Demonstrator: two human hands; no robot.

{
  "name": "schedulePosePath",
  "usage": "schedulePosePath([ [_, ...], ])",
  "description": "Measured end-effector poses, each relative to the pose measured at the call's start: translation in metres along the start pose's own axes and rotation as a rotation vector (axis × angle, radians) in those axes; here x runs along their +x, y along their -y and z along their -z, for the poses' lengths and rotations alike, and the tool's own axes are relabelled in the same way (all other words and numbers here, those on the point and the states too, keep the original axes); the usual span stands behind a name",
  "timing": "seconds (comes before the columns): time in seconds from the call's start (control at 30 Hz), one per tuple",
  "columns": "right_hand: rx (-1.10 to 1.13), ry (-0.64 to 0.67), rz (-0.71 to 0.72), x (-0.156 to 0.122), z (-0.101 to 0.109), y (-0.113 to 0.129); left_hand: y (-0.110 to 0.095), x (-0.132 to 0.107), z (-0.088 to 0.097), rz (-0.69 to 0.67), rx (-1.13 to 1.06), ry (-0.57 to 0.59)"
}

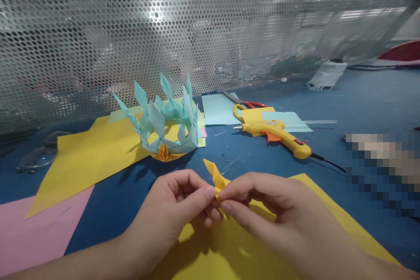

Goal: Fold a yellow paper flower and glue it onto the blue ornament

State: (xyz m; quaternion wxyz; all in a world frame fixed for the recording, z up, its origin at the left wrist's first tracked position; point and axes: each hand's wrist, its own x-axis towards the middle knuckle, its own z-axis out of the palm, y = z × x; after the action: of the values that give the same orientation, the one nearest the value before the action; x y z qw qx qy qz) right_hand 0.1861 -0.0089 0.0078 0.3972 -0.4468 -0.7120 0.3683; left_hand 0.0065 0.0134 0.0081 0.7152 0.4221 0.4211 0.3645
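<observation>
Between my hands is a small folded yellow paper piece (215,174) with a pointed tip that leans up to the left. My left hand (179,203) pinches its lower part between thumb and forefinger. From the other side my right hand (267,210) grips the same piece with thumb and fingertips, which hide its lower end. Both hands are over a yellow paper sheet (226,249). Just beyond them stands a light blue folded-paper crown (157,120) with tall points. An orange-yellow folded ornament (164,153) sits at its front base.
A yellow glue gun (278,133) with its cord lies right of the crown. Behind it are scissors (252,105) and light blue paper (216,111). More yellow paper (88,153), pink paper (42,223) and glasses (39,157) lie left. A perforated metal panel (164,22) stands behind.
</observation>
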Motion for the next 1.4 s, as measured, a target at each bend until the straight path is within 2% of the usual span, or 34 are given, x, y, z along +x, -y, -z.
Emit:
schedulePosePath([
  [0.37,0.157,-0.028,-0.149,0.0002,-0.0044,0.002,-0.0003,0.0004,-0.0002,0.029,-0.013,-0.002],
  [0.57,0.131,-0.03,-0.063,0.0,-0.0031,0.0009,-0.0021,-0.0015,-0.001,0.043,0.037,-0.067],
  [0.7,0.115,0.004,-0.004,-0.0005,-0.003,0.0004,-0.0041,-0.0031,-0.0039,0.039,0.082,-0.068],
  [0.93,0.099,0.039,0.014,-0.0017,-0.0028,0.0008,-0.0037,-0.0039,-0.0056,0.008,0.105,-0.059],
  [1.4,0.042,-0.014,0.005,0.0002,-0.0016,-0.0011,-0.0039,-0.0032,-0.004,0.031,0.108,-0.088],
])
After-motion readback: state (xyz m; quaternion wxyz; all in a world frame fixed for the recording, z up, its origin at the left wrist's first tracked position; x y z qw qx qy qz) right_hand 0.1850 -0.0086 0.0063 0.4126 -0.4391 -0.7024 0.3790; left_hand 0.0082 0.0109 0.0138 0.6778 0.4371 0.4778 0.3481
